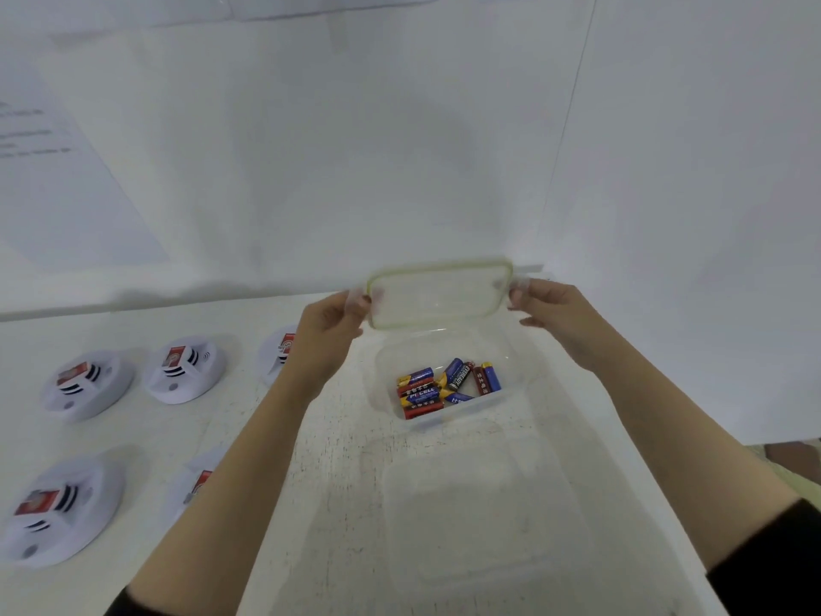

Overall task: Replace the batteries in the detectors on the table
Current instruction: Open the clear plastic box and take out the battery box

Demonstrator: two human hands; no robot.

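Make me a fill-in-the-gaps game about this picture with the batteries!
1. The left hand and the right hand hold a clear ____ with a green rim.
2. The open box below it has loose ____ inside.
3. The round white detectors lie to the ____ of the box.

Missing words: lid; batteries; left.
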